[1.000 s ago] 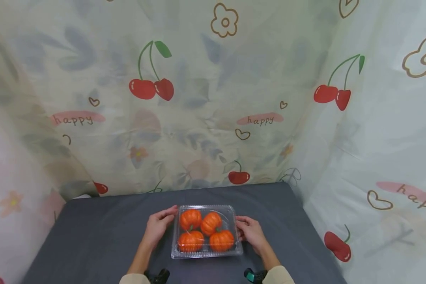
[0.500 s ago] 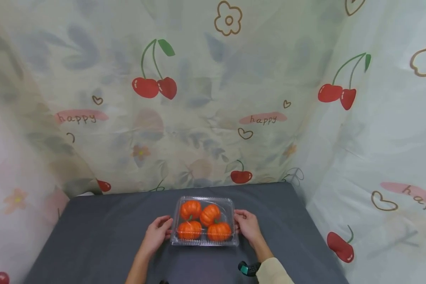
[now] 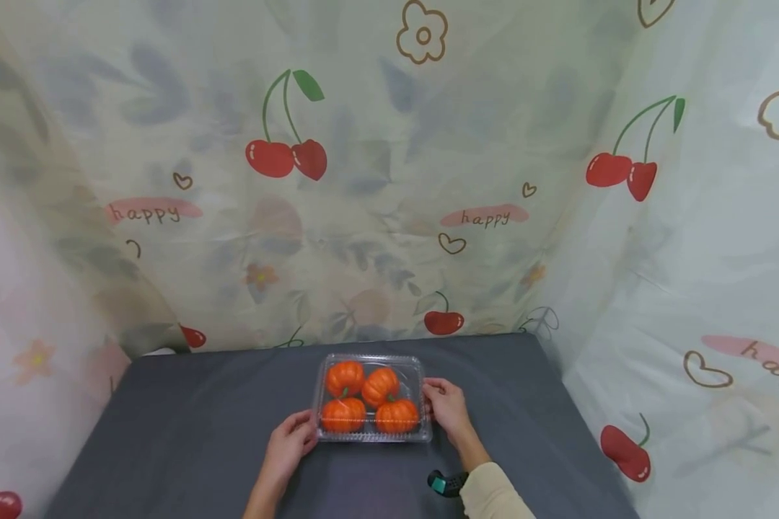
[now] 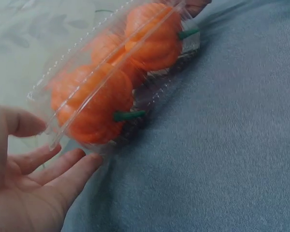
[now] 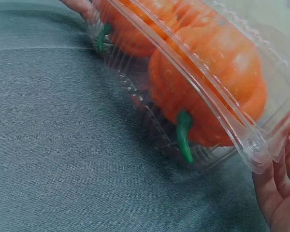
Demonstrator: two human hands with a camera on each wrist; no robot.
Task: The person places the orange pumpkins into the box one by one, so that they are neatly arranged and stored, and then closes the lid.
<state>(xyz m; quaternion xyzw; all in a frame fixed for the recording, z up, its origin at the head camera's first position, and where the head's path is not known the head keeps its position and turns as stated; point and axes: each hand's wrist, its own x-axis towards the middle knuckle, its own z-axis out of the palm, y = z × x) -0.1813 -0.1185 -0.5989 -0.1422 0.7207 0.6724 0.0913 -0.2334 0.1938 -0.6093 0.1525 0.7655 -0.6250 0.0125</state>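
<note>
A clear plastic clamshell box (image 3: 410, 390) sits on the dark grey cloth, its lid down over several small orange pumpkins with green stems. One pumpkin (image 3: 397, 416) lies at its front right. At the box's left side, near the front corner, my left hand (image 3: 288, 443) holds the rim between thumb and fingertips. My right hand (image 3: 448, 407) pinches the rim on the right side. In the right wrist view, the thumb and fingers (image 5: 268, 191) meet around the box's corner flange. The left wrist view shows the left fingers (image 4: 70, 179) extended beneath the edge.
A dark grey cloth (image 3: 188, 432) covers the table. Pale printed curtains with cherries and flowers (image 3: 363, 216) hang behind it and along both sides. A black band with a teal part (image 3: 446, 484) is on the right wrist.
The box has shifted away from me and slightly left, with the right hand staying at its side. The left hand has gone from the box's back left corner to near its front left corner.
</note>
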